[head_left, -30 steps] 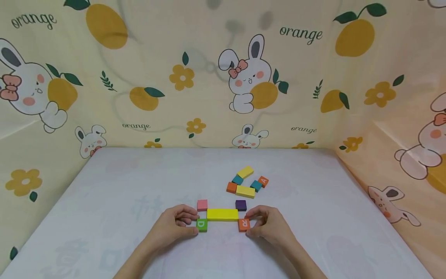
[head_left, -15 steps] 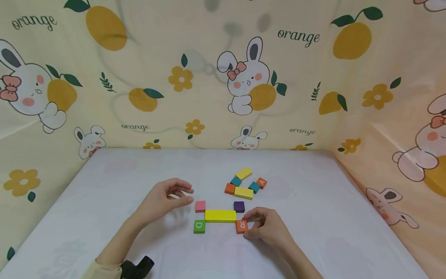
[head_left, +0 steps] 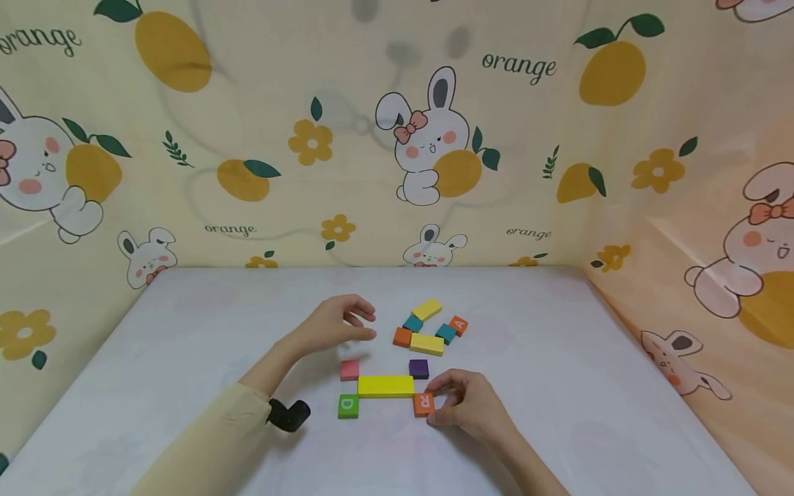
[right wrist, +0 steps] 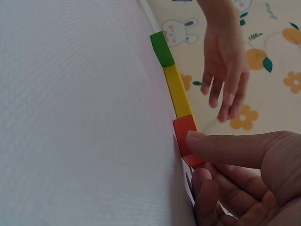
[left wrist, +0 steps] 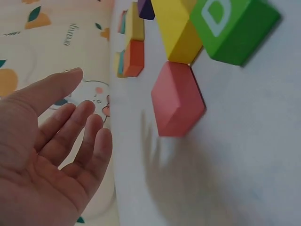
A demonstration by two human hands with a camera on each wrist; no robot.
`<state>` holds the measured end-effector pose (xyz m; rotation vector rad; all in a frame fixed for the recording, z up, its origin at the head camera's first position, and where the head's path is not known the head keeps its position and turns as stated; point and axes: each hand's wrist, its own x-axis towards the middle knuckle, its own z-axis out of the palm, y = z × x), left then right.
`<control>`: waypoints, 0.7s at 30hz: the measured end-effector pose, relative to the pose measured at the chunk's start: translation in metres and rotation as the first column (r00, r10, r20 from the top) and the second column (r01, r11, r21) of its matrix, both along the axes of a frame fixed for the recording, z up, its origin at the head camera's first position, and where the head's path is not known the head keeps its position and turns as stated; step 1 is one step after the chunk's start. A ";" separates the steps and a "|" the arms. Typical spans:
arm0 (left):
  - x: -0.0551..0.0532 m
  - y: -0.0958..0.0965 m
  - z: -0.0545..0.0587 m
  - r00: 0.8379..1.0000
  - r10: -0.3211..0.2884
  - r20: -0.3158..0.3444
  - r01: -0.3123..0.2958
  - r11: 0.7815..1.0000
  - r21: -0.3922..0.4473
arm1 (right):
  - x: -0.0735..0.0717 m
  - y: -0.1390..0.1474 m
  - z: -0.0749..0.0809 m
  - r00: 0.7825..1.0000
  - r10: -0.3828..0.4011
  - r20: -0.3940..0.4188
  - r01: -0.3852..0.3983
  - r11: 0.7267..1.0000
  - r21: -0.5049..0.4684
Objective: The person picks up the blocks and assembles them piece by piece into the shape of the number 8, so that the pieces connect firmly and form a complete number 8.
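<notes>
In the head view, my right hand (head_left: 466, 405) pinches the orange block marked R (head_left: 424, 405) at its right side; the right wrist view shows the thumb (right wrist: 211, 146) against that block. A long yellow block (head_left: 386, 387) lies with smaller blocks at its corners: the orange one, a green block marked D (head_left: 348, 406), a pink block (head_left: 349, 370) and a purple block (head_left: 418, 369). My left hand (head_left: 335, 322) holds nothing and hovers beyond the pink block, left of the loose blocks. Its fingers are loosely bent and spread in the left wrist view.
Behind the arrangement lie loose blocks: two yellow (head_left: 426, 344), two teal (head_left: 445, 334), a plain orange (head_left: 402, 337) and an orange one marked A (head_left: 458, 325). They rest on a white-covered table (head_left: 546, 386). A printed cloth (head_left: 248, 124) stands along the back and sides.
My left hand has let go of the green block, risen, and travelled forward and right past the pink block. The right hand stays at the orange R block. The head view has shifted slightly.
</notes>
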<state>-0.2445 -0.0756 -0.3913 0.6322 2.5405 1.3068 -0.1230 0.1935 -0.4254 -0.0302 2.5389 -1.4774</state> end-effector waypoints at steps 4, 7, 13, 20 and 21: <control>-0.008 0.012 -0.002 0.998 -0.034 0.046 0.034 0.999 -0.001 | -0.001 -0.001 0.001 1.000 -0.002 0.000 0.002 1.000 0.007; -0.014 0.020 -0.007 0.994 -0.065 0.083 0.064 0.998 0.012 | 0.000 -0.001 0.002 1.000 -0.005 0.004 0.005 1.000 0.013; -0.021 0.030 -0.017 0.987 -0.076 0.141 0.072 0.997 0.035 | 0.000 -0.001 0.003 1.000 -0.013 0.019 0.013 1.000 0.014; -0.027 0.034 -0.024 0.983 -0.081 0.165 0.072 0.996 0.057 | 0.001 -0.001 0.002 1.000 -0.006 0.025 0.006 1.000 0.009; -0.028 0.036 -0.025 0.982 -0.086 0.168 0.077 0.995 0.058 | 0.001 0.000 0.001 1.000 -0.007 0.026 0.006 1.000 0.010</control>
